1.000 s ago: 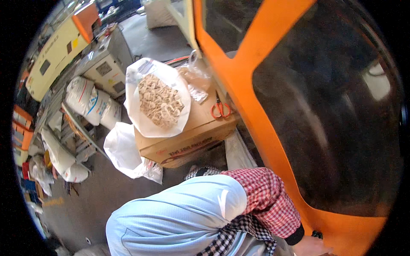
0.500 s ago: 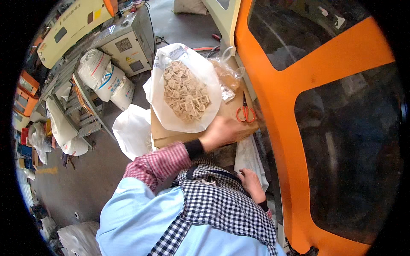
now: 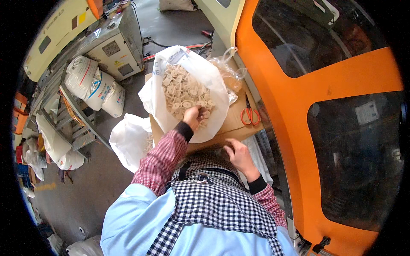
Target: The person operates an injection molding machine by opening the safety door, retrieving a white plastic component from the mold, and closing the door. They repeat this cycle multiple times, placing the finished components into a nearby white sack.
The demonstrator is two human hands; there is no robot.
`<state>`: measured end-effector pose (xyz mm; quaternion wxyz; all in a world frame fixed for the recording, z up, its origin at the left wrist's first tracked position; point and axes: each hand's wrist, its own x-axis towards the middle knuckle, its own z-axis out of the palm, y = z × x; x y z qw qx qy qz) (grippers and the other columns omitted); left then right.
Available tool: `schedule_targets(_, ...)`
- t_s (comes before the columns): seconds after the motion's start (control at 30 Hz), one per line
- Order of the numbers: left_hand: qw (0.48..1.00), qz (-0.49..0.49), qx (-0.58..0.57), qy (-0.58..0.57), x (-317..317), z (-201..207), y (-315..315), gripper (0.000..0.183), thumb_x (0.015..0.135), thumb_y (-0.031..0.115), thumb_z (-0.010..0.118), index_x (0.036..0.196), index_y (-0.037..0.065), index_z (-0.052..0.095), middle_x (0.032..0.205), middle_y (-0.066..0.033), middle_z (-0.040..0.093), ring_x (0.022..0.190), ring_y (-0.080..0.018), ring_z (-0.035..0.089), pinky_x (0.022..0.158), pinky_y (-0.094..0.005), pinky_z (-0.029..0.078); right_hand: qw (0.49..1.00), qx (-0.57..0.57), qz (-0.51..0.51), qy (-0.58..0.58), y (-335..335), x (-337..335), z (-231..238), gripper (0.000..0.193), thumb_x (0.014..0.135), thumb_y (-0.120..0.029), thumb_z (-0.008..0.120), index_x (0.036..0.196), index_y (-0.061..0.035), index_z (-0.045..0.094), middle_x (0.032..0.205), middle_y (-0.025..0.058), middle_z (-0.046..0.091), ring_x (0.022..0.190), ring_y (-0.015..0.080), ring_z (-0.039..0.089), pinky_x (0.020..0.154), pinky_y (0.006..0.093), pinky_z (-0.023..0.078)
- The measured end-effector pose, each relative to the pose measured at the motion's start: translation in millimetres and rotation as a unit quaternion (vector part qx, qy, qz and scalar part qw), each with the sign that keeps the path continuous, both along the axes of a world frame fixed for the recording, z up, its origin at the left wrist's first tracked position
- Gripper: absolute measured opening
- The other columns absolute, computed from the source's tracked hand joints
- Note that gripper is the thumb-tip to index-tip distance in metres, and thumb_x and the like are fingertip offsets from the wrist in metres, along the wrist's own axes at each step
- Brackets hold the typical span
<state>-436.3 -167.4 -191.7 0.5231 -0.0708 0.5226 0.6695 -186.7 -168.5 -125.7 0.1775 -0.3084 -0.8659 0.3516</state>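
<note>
Left hand point(image 3: 194, 117) inside near part of white sack point(image 3: 218, 121): curled fingers against heaped beige pieces point(image 3: 181, 90) — cannot tell whether any is grasped. Right hand point(image 3: 241, 158) off sack's near-right edge, fingers loosely parted, unloaded. Sack mouth faces up, oval; long axis far-left to near-right. Pieces matte, small, some disc-shaped — axes mixed. Cardboard box point(image 3: 233, 116) beneath sack.

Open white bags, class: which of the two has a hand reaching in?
The open white bag on the cardboard box: the left hand is at its beige pieces. The other bag, lower and to the left, has no hand at it.
</note>
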Motion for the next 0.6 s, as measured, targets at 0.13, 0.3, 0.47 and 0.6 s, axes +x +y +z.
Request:
schedule_targets(0.13,0.981,-0.126,0.062,0.134,28,69,-64,0.019,0.091,0.014,0.046,0.082,0.000,0.054,0.063,-0.0033,0.054,0.044,-0.0094,0.047,0.036,-0.0210,0.033,0.968,-0.197,-0.051,0.148,16,-31,10,0.041,0.089,-0.023,0.057,0.120,0.0015,0.048,0.101,0.0096,0.061,0.091,0.0185,0.060,0.079,0.0293,0.048)
schedule_targets(0.3,0.953,-0.149,0.125,0.234,39,85,-110,0.017,0.092,0.016,0.049,0.085,0.002,0.056,0.064,0.0005,0.053,0.047,-0.0039,0.046,0.040,-0.0179,0.034,0.875,-0.434,0.124,0.173,18,-59,7,0.038,0.094,-0.028,0.048,0.116,0.0023,0.050,0.103,0.0080,0.059,0.094,0.0159,0.056,0.083,0.0288,0.046)
schedule_targets(0.47,0.952,-0.094,0.107,0.272,39,78,-123,0.015,0.092,0.013,0.049,0.090,-0.001,0.054,0.074,-0.0039,0.057,0.054,-0.0081,0.053,0.043,-0.0181,0.041,0.916,-0.345,0.163,0.122,16,-65,-10,0.024,0.091,-0.019,0.055,0.104,0.0009,0.058,0.094,0.0026,0.062,0.088,0.0099,0.056,0.079,0.0244,0.046)
schedule_targets(0.6,0.964,-0.017,0.101,0.246,53,77,-123,0.016,0.093,0.014,0.047,0.099,-0.001,0.051,0.080,-0.0083,0.059,0.061,-0.0118,0.058,0.048,-0.0212,0.049,0.937,-0.286,0.166,0.113,11,-70,-9,0.022,0.083,-0.018,0.064,0.096,-0.0005,0.062,0.086,0.0089,0.063,0.077,0.0115,0.057,0.068,0.0260,0.046)
